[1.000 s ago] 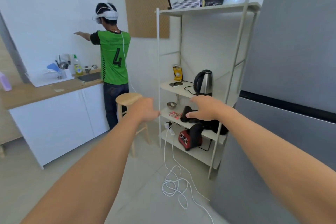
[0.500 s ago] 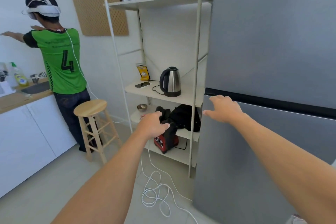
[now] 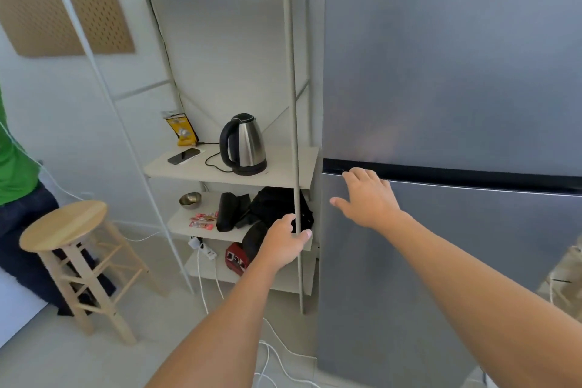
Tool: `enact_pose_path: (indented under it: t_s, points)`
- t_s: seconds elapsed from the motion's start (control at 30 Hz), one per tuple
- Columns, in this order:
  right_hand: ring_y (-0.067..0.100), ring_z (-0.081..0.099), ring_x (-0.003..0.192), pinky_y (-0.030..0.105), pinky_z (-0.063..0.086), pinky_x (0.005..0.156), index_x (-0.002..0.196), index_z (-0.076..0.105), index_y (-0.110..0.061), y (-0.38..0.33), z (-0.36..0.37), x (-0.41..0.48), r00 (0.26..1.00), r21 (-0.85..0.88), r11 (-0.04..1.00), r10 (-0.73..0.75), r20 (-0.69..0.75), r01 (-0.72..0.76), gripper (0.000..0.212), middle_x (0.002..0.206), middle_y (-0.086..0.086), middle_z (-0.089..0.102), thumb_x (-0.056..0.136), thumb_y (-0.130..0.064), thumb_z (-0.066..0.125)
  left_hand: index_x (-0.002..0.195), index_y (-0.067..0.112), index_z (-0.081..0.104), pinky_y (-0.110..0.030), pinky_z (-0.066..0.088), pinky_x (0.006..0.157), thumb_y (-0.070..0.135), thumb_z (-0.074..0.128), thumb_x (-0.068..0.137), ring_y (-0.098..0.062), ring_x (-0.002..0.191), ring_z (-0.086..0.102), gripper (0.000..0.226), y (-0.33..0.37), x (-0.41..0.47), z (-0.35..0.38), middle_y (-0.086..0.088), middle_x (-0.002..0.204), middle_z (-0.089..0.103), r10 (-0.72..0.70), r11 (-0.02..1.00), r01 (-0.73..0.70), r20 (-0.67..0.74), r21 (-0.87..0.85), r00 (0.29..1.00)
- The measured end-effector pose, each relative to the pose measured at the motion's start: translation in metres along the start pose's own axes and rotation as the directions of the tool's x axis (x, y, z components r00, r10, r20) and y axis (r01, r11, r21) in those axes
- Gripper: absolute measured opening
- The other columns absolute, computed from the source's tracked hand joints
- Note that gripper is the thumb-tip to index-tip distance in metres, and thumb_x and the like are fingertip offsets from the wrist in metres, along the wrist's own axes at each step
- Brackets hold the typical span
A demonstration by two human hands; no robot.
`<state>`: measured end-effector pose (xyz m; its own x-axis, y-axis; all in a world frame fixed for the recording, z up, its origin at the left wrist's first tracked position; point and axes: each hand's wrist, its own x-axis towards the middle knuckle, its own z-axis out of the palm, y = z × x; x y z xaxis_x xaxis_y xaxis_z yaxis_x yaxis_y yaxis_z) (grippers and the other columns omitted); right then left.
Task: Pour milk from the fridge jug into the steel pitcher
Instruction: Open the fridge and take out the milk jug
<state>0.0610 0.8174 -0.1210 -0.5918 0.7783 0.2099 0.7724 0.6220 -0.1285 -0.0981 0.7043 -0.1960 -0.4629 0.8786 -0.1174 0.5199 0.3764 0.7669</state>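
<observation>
right hand [image 3: 367,198] is spreading open at fridge [image 3: 441,167] door seam, fingertips at the gap; left hand [image 3: 285,242] is hanging loosely open, empty, before shelf [image 3: 226,172].

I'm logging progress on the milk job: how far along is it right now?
Nothing is done yet: the fridge is shut, with no jug or pitcher in view. In hand: the right hand reaches, open, for the lower door's top edge; the left hand is empty. Left: open, fetch, pour.

White walls, pale floor — open shelf unit [image 3: 226,167], wooden stool [image 3: 67,224], pegboard [image 3: 63,3]
</observation>
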Motion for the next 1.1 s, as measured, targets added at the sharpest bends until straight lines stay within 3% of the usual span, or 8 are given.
enact_pose_path:
  t_s: [0.13,0.27,0.4,0.63,0.73,0.9,1.1]
  points:
    - [0.026,0.031,0.145,0.042,0.027,0.116,0.152,0.035,-0.012,-0.008,0.019,0.024,0.994,-0.002,0.996,0.092,-0.059,-0.093,0.068,0.156,0.005,0.038,0.099,-0.052,0.05,0.157,0.021,0.026,-0.042,0.041,0.112,0.042,0.057,0.097,-0.02,0.138,0.045,0.071,-0.015,0.054,0.011,-0.004,0.155,0.038,0.065,0.997,-0.061,0.085,-0.043,0.994]
    - [0.028,0.047,0.128,0.041,0.03,0.112,0.145,0.047,-0.011,-0.013,0.04,0.043,0.977,-0.006,0.986,0.162,-0.138,-0.164,0.061,0.138,0.007,0.052,0.099,-0.049,0.052,0.157,0.028,0.023,-0.043,0.043,0.111,0.049,0.058,0.094,-0.018,0.137,0.045,0.075,-0.028,0.097,0.022,0.0,0.155,0.039,0.09,0.991,-0.074,0.144,-0.111,0.985]
    - [0.032,0.056,0.111,0.043,0.037,0.104,0.129,0.06,-0.008,-0.015,0.056,0.053,0.941,0.025,0.98,0.199,-0.273,-0.199,0.048,0.12,0.009,0.061,0.095,-0.041,0.062,0.157,0.028,0.024,-0.034,0.044,0.105,0.048,0.061,0.093,-0.018,0.137,0.046,0.076,-0.038,0.121,0.042,0.002,0.155,0.038,0.131,0.98,-0.098,0.192,-0.175,0.973]
    - [0.034,0.058,0.091,0.044,0.046,0.086,0.105,0.065,-0.003,-0.011,0.076,0.058,0.867,0.075,0.955,0.293,-0.403,-0.288,0.038,0.1,0.013,0.062,0.085,-0.033,0.077,0.129,0.027,0.053,-0.033,0.053,0.094,0.04,0.065,0.091,-0.01,0.108,0.062,0.043,-0.041,0.141,0.068,0.006,0.126,0.062,0.164,0.97,-0.134,0.141,-0.202,0.976]
    - [0.034,0.057,0.089,0.044,0.046,0.085,0.103,0.064,-0.003,-0.011,0.077,0.06,0.859,0.069,0.954,0.294,-0.42,-0.293,0.037,0.099,0.012,0.062,0.084,-0.033,0.078,0.129,0.025,0.054,-0.035,0.052,0.096,0.04,0.066,0.09,-0.01,0.109,0.06,0.043,-0.038,0.147,0.07,0.008,0.122,0.061,0.176,0.969,-0.15,0.123,-0.197,0.977]
    - [0.033,0.056,0.095,0.042,0.043,0.089,0.106,0.063,-0.004,-0.011,0.075,0.06,0.864,0.061,0.951,0.3,-0.405,-0.302,0.033,0.103,0.013,0.061,0.089,-0.03,0.074,0.135,0.025,0.051,-0.025,0.043,0.094,0.037,0.07,0.089,-0.007,0.115,0.054,0.051,-0.029,0.148,0.074,0.011,0.127,0.057,0.223,0.953,-0.199,0.085,-0.228,0.971]
    - [0.031,0.053,0.105,0.038,0.037,0.096,0.111,0.06,-0.005,-0.013,0.071,0.063,0.867,0.092,0.942,0.332,-0.371,-0.321,0.033,0.111,0.01,0.059,0.094,-0.033,0.068,0.132,0.024,0.048,-0.028,0.046,0.097,0.03,0.072,0.09,-0.009,0.114,0.057,0.049,-0.032,0.15,0.07,0.011,0.123,0.059,0.21,0.937,-0.163,0.126,-0.308,0.969]
